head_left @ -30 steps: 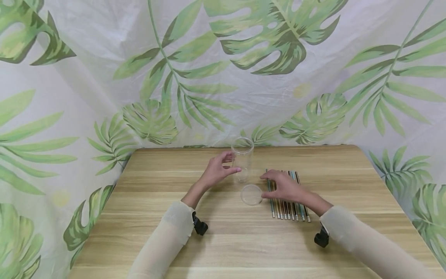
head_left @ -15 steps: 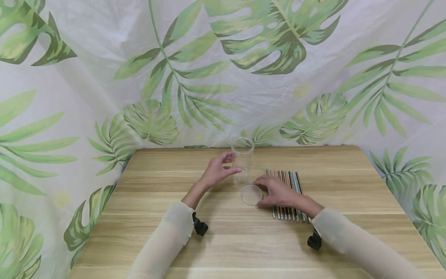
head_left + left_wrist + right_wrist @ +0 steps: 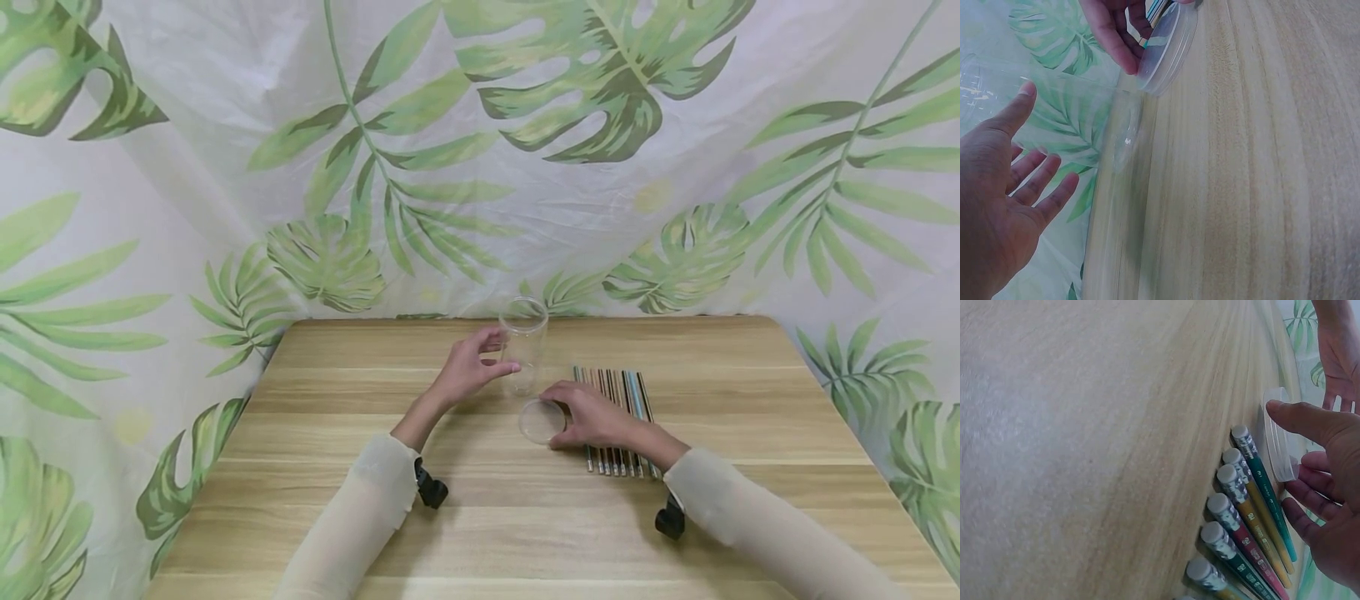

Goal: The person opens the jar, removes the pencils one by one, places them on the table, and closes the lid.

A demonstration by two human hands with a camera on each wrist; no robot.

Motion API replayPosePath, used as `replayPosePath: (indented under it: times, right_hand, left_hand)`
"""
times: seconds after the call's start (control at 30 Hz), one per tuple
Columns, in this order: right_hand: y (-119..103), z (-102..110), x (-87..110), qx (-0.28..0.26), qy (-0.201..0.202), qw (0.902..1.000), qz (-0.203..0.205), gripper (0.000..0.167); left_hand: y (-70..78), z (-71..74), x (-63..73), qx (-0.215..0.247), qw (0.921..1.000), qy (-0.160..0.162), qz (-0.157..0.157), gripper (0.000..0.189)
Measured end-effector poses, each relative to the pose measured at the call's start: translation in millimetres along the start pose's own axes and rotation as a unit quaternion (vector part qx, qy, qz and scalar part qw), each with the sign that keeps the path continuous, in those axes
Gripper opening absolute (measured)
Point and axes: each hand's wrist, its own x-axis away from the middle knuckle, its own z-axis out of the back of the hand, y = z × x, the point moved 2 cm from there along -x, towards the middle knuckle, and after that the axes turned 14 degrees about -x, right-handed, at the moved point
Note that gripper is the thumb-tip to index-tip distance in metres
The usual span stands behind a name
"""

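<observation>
A tall clear plastic jar (image 3: 527,350) stands upright near the table's back edge, its top uncovered. At its left side is my left hand (image 3: 471,367), thumb in front and fingers spread loosely, as the left wrist view also shows. A round clear lid (image 3: 538,423) is just in front of the jar. My right hand (image 3: 596,414) grips its right edge, thumb on the near side and fingers on the far side. In the right wrist view, the thumb lies on the rim of the lid (image 3: 1277,437), with fingers behind it.
Several pencils (image 3: 1250,519) with white erasers lie side by side under and right of the right hand, partly covered by it. The wooden table (image 3: 480,533) backs onto a leaf-patterned cloth (image 3: 420,167). Black wrist cameras sit below both sleeves.
My right hand has moved left from over the pencils to the lid, and its thumb and fingers have come onto the lid's edge. The left hand and jar stay put.
</observation>
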Motion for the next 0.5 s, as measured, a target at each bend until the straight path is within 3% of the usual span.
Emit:
replayPosePath:
  times: [0.5]
  right_hand:
    - [-0.2,15.4,10.1,-0.039,0.008,0.9992,-0.004,0.066]
  left_hand:
    - [-2.4,-1.3,0.2,0.006,1.0000,0.003,-0.003,0.072]
